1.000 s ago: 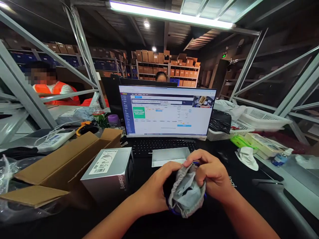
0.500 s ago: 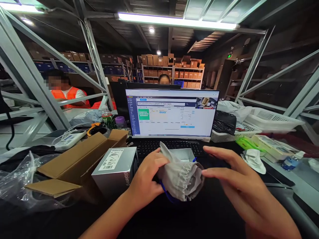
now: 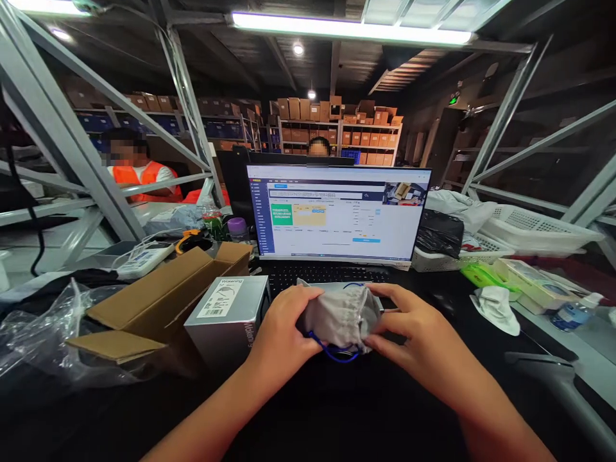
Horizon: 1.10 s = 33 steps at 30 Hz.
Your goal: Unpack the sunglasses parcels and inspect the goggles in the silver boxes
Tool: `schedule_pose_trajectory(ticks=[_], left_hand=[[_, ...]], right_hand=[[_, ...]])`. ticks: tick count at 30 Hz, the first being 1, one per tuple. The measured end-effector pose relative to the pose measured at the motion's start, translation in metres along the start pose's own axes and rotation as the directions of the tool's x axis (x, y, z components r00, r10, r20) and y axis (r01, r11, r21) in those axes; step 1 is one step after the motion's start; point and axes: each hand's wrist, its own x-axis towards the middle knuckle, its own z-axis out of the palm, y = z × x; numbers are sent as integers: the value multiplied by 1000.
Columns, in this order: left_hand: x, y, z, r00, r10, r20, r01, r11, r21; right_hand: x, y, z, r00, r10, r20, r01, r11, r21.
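Note:
A grey drawstring pouch (image 3: 337, 314) with a blue cord is held between both hands in front of the keyboard. My left hand (image 3: 289, 324) is closed round the pouch's left end. At its gathered mouth on the right, the fingers and thumb of my right hand (image 3: 409, 324) grip the cloth. What the pouch contains is hidden. Left of my hands stands a silver box (image 3: 226, 314) with a white label. Part of another light box shows behind the pouch, mostly covered.
An open cardboard box (image 3: 158, 295) and clear plastic wrap (image 3: 52, 333) lie at the left. A monitor (image 3: 337, 212) stands behind the keyboard (image 3: 283, 276). White baskets (image 3: 534, 228), a spray bottle (image 3: 575, 312) and a scanner-like device (image 3: 553, 372) are at right. A person in an orange vest (image 3: 144, 176) sits beyond.
My right hand has come in from the right and taken hold of the pouch's mouth. The pouch has turned so its opening faces right. A yellow panel now shows on the monitor.

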Motion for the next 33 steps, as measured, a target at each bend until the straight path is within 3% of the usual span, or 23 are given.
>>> schedule_pose_trajectory(ticks=[4, 10, 15, 18, 20, 22, 25, 28, 30, 33], left_hand=[[4, -3, -5, 990, -119, -76, 117, 993, -33], [5, -6, -5, 999, -29, -40, 27, 999, -37], [1, 0, -1, 993, 121, 8, -121, 991, -53], [1, 2, -2, 997, 64, 35, -60, 991, -119], [0, 2, 1, 1000, -2, 19, 6, 977, -213], [-1, 0, 7, 995, -103, -14, 91, 926, -365], [0, -3, 19, 925, -379, 30, 311, 709, -633], [6, -2, 25, 774, -528, 349, 549, 283, -787], [12, -1, 25, 682, -536, 497, 604, 30, -796], [18, -1, 23, 611, -590, 527, 571, -132, -810]], right_hand=[[-6, 9, -12, 991, -50, 127, 49, 999, 14], [-1, 6, -7, 973, -53, -224, 71, 995, 73], [14, 1, 21, 995, -50, -92, 69, 973, 220], [22, 5, 29, 979, -68, -191, 118, 958, 263], [26, 14, 26, 960, 27, -277, 63, 948, 311], [30, 27, 20, 921, 204, -332, -53, 909, 413], [33, 49, 13, 864, 406, -298, -128, 750, 649], [36, 63, 14, 875, 441, -199, -136, 618, 774], [38, 65, 17, 900, 413, -136, -161, 607, 778], [40, 62, 18, 937, 343, -69, -167, 611, 774]])
